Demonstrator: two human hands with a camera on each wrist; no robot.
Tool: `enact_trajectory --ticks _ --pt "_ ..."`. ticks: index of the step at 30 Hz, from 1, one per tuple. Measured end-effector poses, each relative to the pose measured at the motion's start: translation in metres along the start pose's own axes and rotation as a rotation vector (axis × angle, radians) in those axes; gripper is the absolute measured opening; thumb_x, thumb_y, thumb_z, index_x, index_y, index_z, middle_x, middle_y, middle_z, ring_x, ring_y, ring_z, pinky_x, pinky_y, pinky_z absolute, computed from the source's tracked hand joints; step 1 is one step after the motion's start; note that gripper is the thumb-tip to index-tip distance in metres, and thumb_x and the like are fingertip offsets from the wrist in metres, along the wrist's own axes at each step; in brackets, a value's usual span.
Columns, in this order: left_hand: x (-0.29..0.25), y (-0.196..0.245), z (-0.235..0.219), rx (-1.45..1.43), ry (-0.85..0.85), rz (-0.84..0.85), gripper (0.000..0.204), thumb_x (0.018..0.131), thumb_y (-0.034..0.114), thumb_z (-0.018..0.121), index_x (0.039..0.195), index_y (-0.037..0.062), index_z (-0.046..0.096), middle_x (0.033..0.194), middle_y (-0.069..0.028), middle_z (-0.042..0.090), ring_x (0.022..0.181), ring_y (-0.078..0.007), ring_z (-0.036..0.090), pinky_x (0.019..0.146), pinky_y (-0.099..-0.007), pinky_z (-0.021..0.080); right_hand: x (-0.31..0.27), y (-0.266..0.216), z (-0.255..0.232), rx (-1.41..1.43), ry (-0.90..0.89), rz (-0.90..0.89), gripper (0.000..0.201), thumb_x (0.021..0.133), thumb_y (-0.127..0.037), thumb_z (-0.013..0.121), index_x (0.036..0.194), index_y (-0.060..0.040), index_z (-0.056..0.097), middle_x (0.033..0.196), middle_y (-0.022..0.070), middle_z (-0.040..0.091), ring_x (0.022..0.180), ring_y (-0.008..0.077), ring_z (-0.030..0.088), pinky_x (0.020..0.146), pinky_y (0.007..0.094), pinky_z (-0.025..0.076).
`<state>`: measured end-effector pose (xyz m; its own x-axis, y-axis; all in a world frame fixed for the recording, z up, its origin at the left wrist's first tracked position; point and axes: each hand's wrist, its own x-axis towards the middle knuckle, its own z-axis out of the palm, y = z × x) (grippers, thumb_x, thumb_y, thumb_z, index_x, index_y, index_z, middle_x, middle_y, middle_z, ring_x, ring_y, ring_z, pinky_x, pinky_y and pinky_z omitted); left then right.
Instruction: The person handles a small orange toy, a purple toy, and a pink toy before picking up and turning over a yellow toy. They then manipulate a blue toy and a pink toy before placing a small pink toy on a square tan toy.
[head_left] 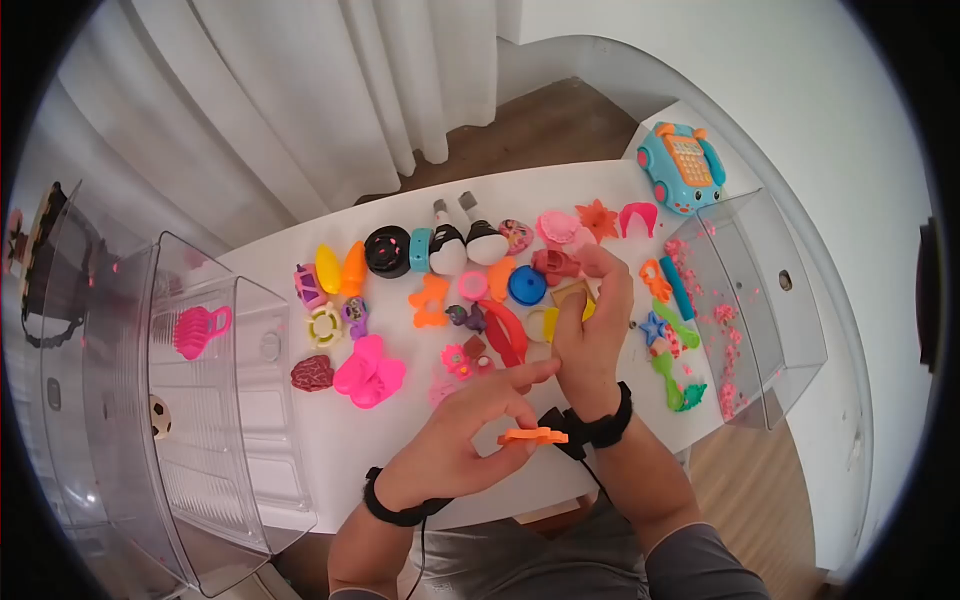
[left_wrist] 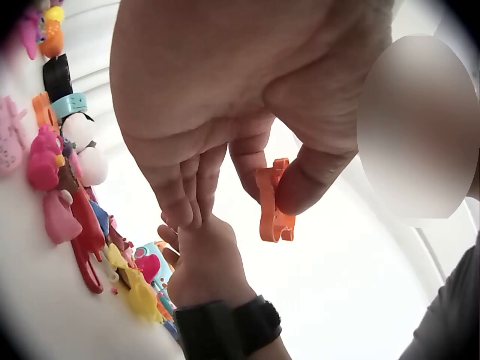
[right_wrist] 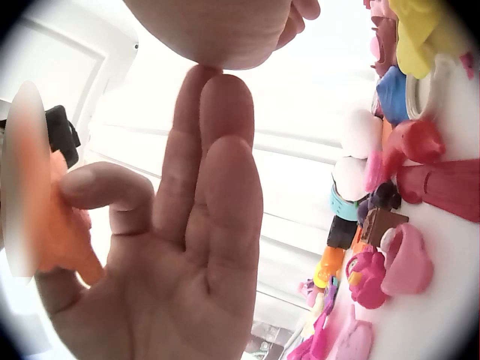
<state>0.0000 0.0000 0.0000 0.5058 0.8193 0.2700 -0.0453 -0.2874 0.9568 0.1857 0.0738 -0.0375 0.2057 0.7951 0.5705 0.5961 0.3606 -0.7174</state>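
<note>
Between thumb and index finger, my left hand pinches a thin orange shape above the table's near side. The left wrist view shows this orange piece edge-on, with cut-out sides. Outstretched fingers of that same hand touch the heel of my right hand. My right hand is raised over the toys with loosely bent fingers, and nothing shows in its grasp. Yellow pieces lie beneath and beside it, partly hidden by it.
Colourful toys cover the white table, including a black round piece, a red toy and a blue disc. Clear bins stand at left and right. A toy phone sits at the back right.
</note>
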Motion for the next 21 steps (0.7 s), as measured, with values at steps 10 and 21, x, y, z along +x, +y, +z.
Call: enact_trajectory --ticks 10,21 --pt "-0.010 -0.011 -0.009 -0.367 0.469 -0.260 0.017 0.097 -0.002 0.067 0.113 0.0021 0.062 0.115 -0.0080 0.070 0.108 -0.0135 0.067 0.093 -0.0300 0.055 -0.001 -0.011 0.001 0.076 -0.054 -0.150 0.045 0.084 0.010 0.054 0.128 0.0002 0.058 0.123 0.0184 0.062 0.113 0.0373 0.058 0.099 0.0459 0.044" --pt "-0.001 -0.004 -0.010 -0.381 0.598 -0.326 0.013 0.103 0.013 0.068 0.110 0.0041 0.062 0.094 -0.0048 0.070 0.077 -0.0110 0.067 0.067 -0.0229 0.054 -0.007 -0.021 0.004 0.125 -0.116 -0.309 0.046 0.080 0.012 0.057 0.125 0.0001 0.061 0.120 0.0182 0.064 0.105 0.0368 0.059 0.092 0.0446 0.046"
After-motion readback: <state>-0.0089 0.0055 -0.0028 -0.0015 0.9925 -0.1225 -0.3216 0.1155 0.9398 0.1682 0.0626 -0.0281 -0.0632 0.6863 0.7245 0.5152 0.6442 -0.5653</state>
